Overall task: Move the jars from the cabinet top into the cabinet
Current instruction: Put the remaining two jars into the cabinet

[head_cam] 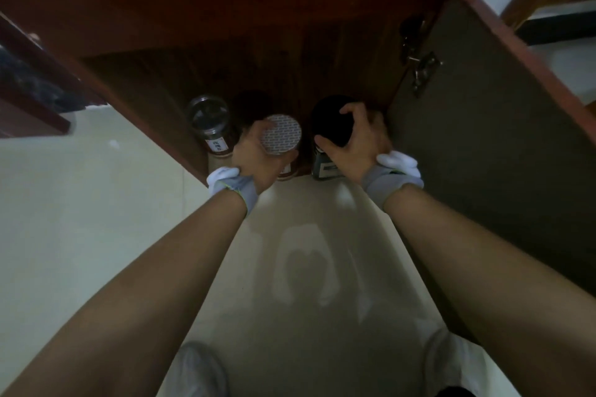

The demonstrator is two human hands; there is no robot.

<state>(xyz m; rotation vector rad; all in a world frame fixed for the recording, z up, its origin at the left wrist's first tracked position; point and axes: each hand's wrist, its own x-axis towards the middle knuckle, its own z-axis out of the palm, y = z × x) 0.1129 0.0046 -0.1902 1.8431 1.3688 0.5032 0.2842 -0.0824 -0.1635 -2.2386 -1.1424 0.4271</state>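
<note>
Both arms reach down into the open wooden cabinet (pixel 290 51). My left hand (pixel 258 158) grips a jar with a silver foil-sealed top (pixel 281 135) at the front edge of the cabinet floor. My right hand (pixel 358 138) grips a jar with a black lid (pixel 332 121) just to its right, also at the front edge. A third jar with a clear lid and a white label (pixel 211 126) stands inside on the left, untouched. Grey-and-white cuffs sit on both wrists.
The cabinet door (pixel 483 138) hangs open on the right, its hinge (pixel 422 71) near the top. A dark wooden piece (pixel 32 90) stands at far left. Pale tiled floor (pixel 306 267) lies below, with my knees at the bottom edge.
</note>
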